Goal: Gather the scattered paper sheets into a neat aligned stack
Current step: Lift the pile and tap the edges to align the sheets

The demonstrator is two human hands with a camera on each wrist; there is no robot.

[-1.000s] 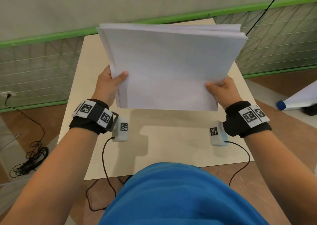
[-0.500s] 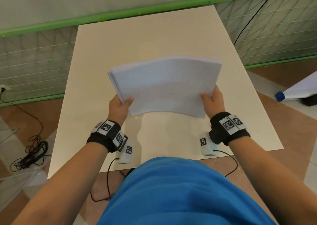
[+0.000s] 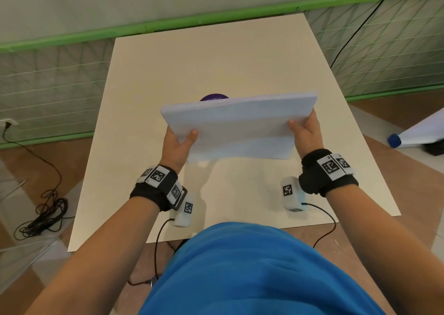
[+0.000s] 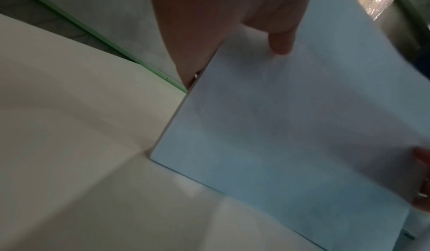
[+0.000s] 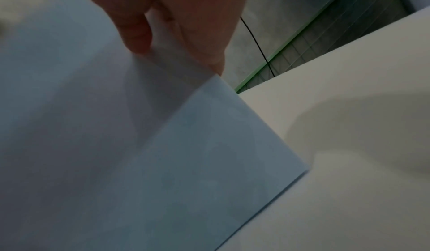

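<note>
A stack of white paper sheets (image 3: 240, 127) stands on its near long edge on the cream table (image 3: 149, 79), leaning away from me. My left hand (image 3: 179, 141) grips its left side, thumb on the near face. My right hand (image 3: 305, 132) grips its right side the same way. In the left wrist view the stack (image 4: 291, 126) has its lower corner down on the table, with my left thumb (image 4: 280, 36) on it. In the right wrist view the sheets (image 5: 139, 144) meet the table along their bottom edge, under my right thumb (image 5: 137, 32). The fingers behind the stack are hidden.
A purple round thing (image 3: 213, 97) lies on the table just behind the stack, mostly hidden. Black cables (image 3: 43, 209) lie on the floor at left. A white object with a blue cap (image 3: 394, 140) lies on the floor at right. A green-trimmed wall runs beyond the table.
Both hands have brought the stack down from chest height to the table. It went from upright and facing me to resting on its near edge, and the sheets' edges look more even.
</note>
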